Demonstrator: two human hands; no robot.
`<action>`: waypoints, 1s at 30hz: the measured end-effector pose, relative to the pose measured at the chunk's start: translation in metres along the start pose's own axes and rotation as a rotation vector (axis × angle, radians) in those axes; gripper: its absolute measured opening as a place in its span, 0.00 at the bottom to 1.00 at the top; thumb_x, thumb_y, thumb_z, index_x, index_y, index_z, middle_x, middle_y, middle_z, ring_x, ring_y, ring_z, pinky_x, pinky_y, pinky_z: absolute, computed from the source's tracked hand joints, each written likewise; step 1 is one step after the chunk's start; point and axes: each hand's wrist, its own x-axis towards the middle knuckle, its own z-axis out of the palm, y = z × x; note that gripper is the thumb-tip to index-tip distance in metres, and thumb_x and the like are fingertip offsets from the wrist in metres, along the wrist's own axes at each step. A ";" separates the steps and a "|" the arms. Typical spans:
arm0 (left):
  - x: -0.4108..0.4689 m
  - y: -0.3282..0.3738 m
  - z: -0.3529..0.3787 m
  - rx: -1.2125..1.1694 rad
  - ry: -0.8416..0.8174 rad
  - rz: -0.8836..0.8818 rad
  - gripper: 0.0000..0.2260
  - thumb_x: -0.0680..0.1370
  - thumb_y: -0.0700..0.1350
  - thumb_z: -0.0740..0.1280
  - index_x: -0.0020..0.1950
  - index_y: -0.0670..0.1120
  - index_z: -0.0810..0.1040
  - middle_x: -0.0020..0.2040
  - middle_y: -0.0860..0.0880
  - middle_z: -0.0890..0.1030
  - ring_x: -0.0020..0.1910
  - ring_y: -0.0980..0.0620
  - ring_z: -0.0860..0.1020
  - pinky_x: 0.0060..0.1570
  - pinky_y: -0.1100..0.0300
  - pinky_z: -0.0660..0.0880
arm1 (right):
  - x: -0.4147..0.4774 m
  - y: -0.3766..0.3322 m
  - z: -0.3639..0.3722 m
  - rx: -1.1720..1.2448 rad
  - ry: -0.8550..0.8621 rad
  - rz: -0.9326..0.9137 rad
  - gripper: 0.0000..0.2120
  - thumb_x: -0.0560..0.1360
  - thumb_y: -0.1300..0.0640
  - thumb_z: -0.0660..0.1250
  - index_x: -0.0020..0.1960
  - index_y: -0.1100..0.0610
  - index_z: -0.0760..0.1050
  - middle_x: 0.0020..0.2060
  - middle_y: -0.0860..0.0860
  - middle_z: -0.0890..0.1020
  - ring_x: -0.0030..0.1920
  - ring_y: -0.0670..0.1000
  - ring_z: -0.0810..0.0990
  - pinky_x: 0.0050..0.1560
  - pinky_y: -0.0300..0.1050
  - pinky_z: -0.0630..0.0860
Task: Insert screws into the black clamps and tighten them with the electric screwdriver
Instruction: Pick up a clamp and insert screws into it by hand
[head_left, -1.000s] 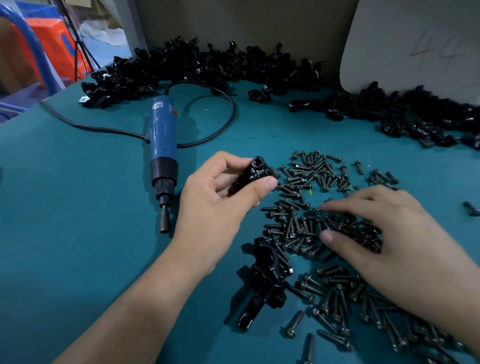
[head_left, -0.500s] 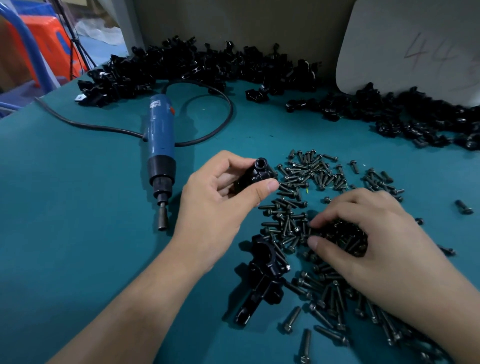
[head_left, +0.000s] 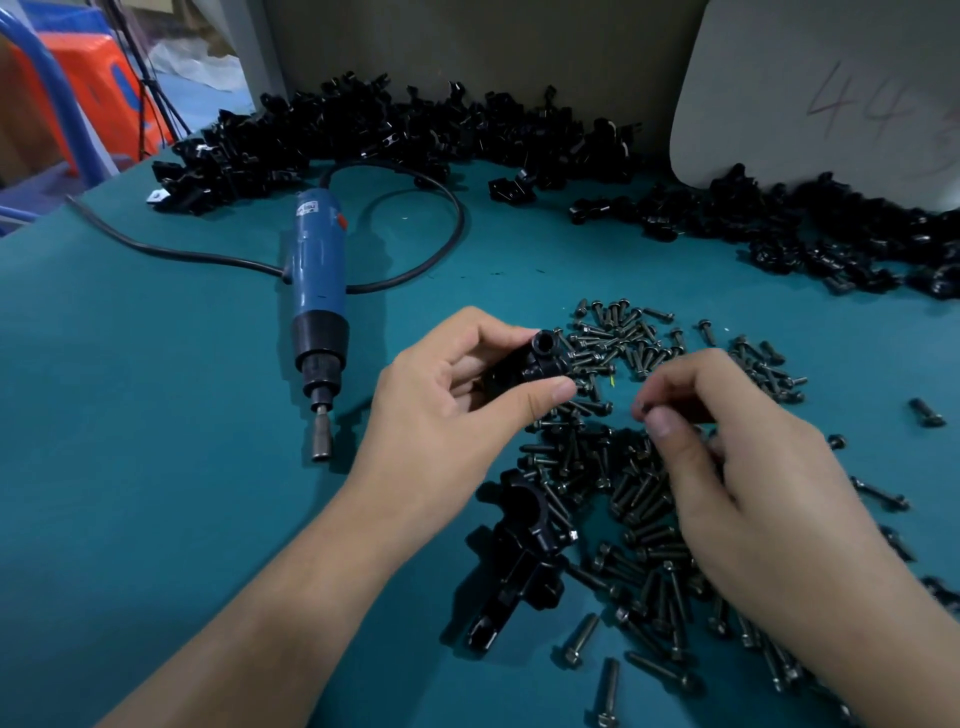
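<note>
Screws (head_left: 613, 467) are lying all over the counter (head_left: 156, 467), way too many to count, mostly under the right hand (head_left: 769, 499). One electric screwdriver (head_left: 318, 291) is sitting well left of the left fingers (head_left: 545, 395), untouched. The left hand (head_left: 447, 410) is gripping one black clamp (head_left: 524, 364) between thumb and curled fingers. The right fingers are pinching something small and dark, looks like one screw (head_left: 640, 410), a bit blurry, just right of that clamp. A couple of loose clamps (head_left: 519, 561) are lying just below the left fingers.

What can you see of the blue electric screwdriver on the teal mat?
The blue electric screwdriver lies flat on the teal mat, untouched, left of the left hand. Blue plastic-looking body with a white label and red switch, black collar, metal chuck and dark bit pointing toward the person. Its black cable loops behind it.
</note>
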 end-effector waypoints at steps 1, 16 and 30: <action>-0.001 0.001 0.001 -0.014 -0.019 -0.002 0.11 0.72 0.45 0.81 0.48 0.56 0.82 0.50 0.53 0.88 0.50 0.54 0.86 0.54 0.61 0.82 | 0.001 -0.002 0.002 0.051 0.062 -0.010 0.04 0.80 0.47 0.60 0.52 0.39 0.72 0.44 0.37 0.78 0.46 0.39 0.78 0.37 0.40 0.74; -0.004 0.002 0.002 -0.036 -0.182 -0.032 0.12 0.72 0.42 0.80 0.52 0.52 0.83 0.54 0.52 0.88 0.55 0.51 0.86 0.58 0.54 0.82 | 0.001 -0.008 0.011 0.366 0.232 -0.054 0.09 0.76 0.57 0.72 0.52 0.45 0.82 0.45 0.41 0.85 0.48 0.48 0.85 0.48 0.40 0.81; -0.005 0.002 0.002 -0.029 -0.221 -0.023 0.12 0.72 0.41 0.80 0.52 0.51 0.84 0.54 0.52 0.88 0.55 0.52 0.86 0.56 0.56 0.82 | 0.003 -0.007 0.007 0.378 0.185 -0.084 0.08 0.73 0.56 0.74 0.50 0.46 0.83 0.44 0.39 0.86 0.49 0.44 0.85 0.50 0.33 0.79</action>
